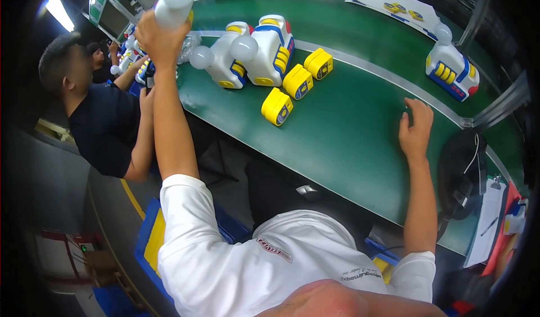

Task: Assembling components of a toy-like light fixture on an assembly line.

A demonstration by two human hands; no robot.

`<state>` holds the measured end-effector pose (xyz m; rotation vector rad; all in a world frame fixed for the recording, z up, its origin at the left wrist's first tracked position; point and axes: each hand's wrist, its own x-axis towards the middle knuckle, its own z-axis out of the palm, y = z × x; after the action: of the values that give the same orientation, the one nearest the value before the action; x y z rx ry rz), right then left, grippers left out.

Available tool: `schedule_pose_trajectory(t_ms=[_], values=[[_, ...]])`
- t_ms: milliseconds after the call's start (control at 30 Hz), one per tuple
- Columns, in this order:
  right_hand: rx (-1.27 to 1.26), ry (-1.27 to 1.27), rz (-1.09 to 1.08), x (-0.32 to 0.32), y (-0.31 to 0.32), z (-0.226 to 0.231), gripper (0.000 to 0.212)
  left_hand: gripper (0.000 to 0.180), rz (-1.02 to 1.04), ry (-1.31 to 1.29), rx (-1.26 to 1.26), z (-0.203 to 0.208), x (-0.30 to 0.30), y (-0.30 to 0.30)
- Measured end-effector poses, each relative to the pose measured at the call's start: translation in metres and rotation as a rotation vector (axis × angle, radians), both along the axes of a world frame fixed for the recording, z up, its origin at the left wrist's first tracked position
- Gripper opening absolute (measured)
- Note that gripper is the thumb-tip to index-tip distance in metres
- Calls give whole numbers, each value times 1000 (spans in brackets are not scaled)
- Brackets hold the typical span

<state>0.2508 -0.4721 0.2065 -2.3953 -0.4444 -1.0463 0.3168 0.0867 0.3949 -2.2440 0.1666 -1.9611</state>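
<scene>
At the upper left my left hand (pixel 162 40) is raised with its fingers closed around a white toy (pixel 173 6) with a round, bulb-like end; much of its body is hidden. Two similar white toys with blue, yellow and red parts stand on the green table beyond that arm, one (pixel 269 50) in front of the other (pixel 225 64). Three yellow blocks with dark round faces lie beside them, the nearest being a yellow block (pixel 277 106). Over the right part of the table, my right hand (pixel 417 128) is empty, fingers apart, below another white toy (pixel 451 69).
On the left a co-worker in a dark shirt (pixel 107 126) sits close to my left arm. White paper with small yellow pieces (pixel 396 6) lies at the back. A metal post (pixel 500 106), a black bag-like object (pixel 462 173) and a clipboard (pixel 488 221) are at the right.
</scene>
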Motion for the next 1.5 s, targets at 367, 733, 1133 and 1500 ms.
schedule_pose_trajectory(t_ms=[367,733,1133,1500], values=[[-474,-137,-629,46,-74,52,57,66,-92,134,-839,-202,65,138],[-486,916,-547,169,-209,135,116,71,-468,279,-1281,-247,51,98],[157,1130,-44,189,-203,215,57,63,-322,245,-1070,-270,57,131],[-276,796,7,215,-102,220,67,65,-440,291,-1200,-249,42,91]])
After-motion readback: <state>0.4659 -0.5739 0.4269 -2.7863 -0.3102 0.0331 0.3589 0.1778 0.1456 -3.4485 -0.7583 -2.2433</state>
